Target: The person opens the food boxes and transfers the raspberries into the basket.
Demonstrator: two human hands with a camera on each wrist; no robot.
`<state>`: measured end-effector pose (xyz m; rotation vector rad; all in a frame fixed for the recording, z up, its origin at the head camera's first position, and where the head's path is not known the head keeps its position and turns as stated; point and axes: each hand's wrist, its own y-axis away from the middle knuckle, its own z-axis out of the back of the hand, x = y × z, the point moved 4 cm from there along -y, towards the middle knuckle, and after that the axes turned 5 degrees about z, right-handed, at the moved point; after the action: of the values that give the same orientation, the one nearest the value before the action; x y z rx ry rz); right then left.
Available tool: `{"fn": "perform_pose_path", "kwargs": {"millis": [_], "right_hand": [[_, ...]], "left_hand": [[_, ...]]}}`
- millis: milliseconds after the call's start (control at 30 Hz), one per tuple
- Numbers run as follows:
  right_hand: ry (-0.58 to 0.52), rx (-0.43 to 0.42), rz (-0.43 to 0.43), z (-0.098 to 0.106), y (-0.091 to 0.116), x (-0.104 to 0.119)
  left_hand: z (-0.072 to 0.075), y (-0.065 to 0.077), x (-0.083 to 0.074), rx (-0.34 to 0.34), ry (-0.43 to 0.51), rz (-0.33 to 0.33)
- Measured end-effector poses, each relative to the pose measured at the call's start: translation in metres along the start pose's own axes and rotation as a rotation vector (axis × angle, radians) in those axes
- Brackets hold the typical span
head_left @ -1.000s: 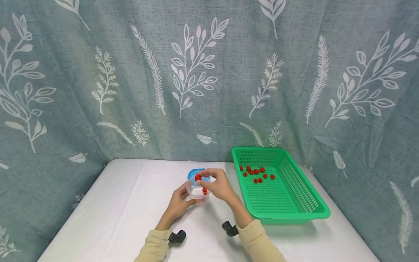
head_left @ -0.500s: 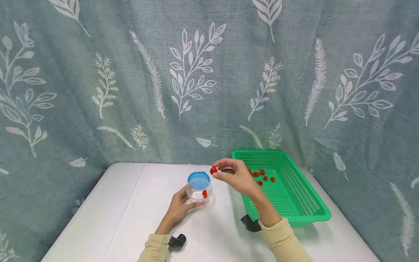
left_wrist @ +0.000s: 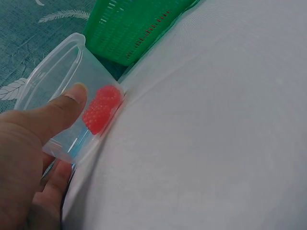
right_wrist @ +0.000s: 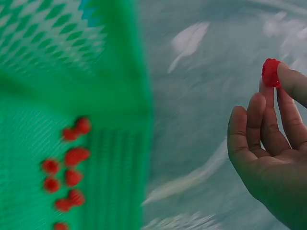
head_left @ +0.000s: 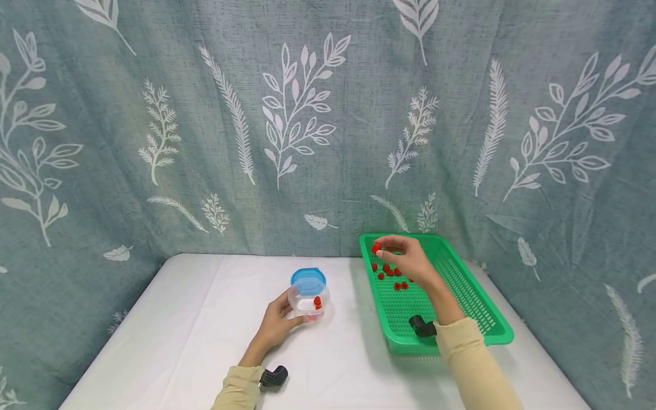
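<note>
My left hand (head_left: 277,324) grips a clear plastic tub (left_wrist: 57,72) at its side, thumb on the near wall and fingers on the far side. A couple of red raspberries (left_wrist: 102,109) lie at the bottom of the tub. Between thumb and fingertips, my right hand (head_left: 412,263) pinches another raspberry (head_left: 376,249), held up over the back left part of a green basket (head_left: 410,346). In the right wrist view the other fingers of that hand are loosely bent. Several loose raspberries (right_wrist: 73,158) lie on the basket floor below, blurred in that view.
A blue lid (head_left: 308,275) lies on the white tablecloth (head_left: 205,336) just behind the tub. The basket stands on the right of the table. A patterned grey-green curtain (head_left: 230,142) hangs behind and at both sides.
My right hand has moved right, from over the tub to over the basket, with the raspberry still pinched. The left hand keeps hold of the tub in place.
</note>
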<state>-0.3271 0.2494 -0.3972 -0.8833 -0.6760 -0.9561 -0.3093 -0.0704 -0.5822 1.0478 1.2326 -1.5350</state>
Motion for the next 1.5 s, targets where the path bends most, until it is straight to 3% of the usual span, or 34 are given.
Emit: {"fn": "perform_pose_path", "kwargs": {"millis": [233,467,667,833,1167,1500], "right_hand": [[0.026,-0.007,-0.121,0.014,-0.01,-0.055],[0.063,0.058,-0.177,0.015,-0.019,-0.087],[0.007,0.093,-0.252,0.013,-0.03,-0.106],[-0.038,0.082,-0.317,0.011,-0.031,-0.118],[0.031,0.056,-0.363,0.005,-0.026,-0.136],[0.143,0.051,-0.402,0.003,-0.027,-0.142]], "left_hand": [[0.003,-0.001,0.002,0.022,0.03,-0.004],[0.003,-0.001,0.001,0.002,0.012,0.006],[0.004,0.005,-0.018,-0.036,-0.023,-0.001],[0.003,0.011,-0.035,-0.017,-0.014,-0.003],[0.0,0.0,-0.001,-0.012,-0.019,-0.001],[0.002,-0.001,0.001,0.028,-0.003,-0.01]]}}
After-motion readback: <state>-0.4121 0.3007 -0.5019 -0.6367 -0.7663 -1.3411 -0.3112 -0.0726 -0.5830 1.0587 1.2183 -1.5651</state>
